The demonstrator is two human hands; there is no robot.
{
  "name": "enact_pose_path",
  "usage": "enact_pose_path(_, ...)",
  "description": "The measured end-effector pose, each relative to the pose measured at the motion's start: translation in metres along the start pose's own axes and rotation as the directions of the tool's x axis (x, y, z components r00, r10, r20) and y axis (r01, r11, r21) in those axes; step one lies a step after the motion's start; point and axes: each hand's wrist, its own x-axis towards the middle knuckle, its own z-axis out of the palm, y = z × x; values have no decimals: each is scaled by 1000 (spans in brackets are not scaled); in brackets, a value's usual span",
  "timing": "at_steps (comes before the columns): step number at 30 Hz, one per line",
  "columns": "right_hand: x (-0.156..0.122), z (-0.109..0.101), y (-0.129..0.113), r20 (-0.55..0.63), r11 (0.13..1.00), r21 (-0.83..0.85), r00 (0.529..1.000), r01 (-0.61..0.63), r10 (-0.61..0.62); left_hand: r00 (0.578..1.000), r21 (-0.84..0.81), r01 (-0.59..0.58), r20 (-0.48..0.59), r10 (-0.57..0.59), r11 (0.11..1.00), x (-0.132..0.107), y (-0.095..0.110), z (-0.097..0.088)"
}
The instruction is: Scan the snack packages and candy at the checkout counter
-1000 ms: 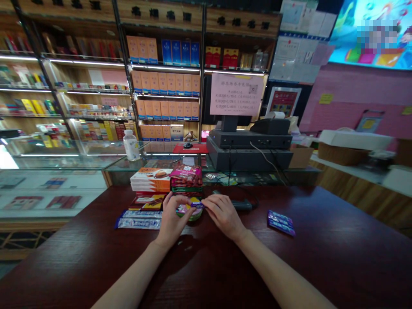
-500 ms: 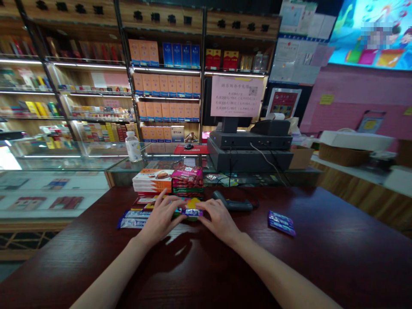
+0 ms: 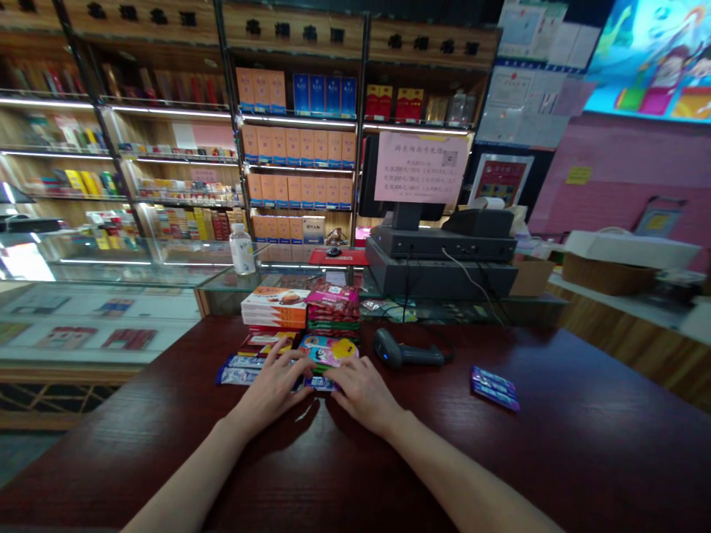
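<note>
In the head view, pinches each end of a small purple packet [image 3: 321, 383], to all appearances, between thumb and fingers, with the left hand [image 3: 278, 385] at one end and the right hand [image 3: 364, 392] at the other, low over the dark table [image 3: 611, 459]. Looks largely in order: just beyond the hands, has a colourful packet [image 3: 329, 348] atop a low pile; farther beyond, has pink bags [image 3: 333, 302] beside orange-and-white boxes [image 3: 273, 305]; beyond the left hand, has a red-and-yellow box [image 3: 261, 342]; beside that hand, has long silvery-blue packets [image 3: 236, 370]. Shows loose purple packets [image 3: 494, 388] well right of the right hand, apart from the piles, and a barcode scanner [image 3: 411, 355] beyond that hand. Cannot tell contact between small packet and table, nor anything underneath, with both ends covered by fingertips. Also hides part of the long packets behind the left hand, cuts off both forearms at the lower edge, and blurs most packet print past reading.
</note>
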Motion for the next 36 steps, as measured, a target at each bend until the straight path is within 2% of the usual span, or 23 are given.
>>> enact_pose_path(5,0,0,0,-4,1000,7,1000,19,-19,999,30,26,42,-28,999,-1,-1,3)
enact_pose_path(17,2,3,1,-18,999,-33,1000,-1,0,998,35,47,28,-48,998,-1,-1,3)
enact_pose_path(25,0,1,1,-26,999,-26,999,28,-29,997,40,56,42,-57,998,-2,-1,3)
enact_pose_path(31,-5,-8,8,-124,998,-16,990,62,-64,999,37,42,-10,-41,998,3,6,-3)
enact_pose_path(36,-10,-22,22,-158,999,-33,987,9,-15,999,21,29,-30,-28,999,12,8,-6)
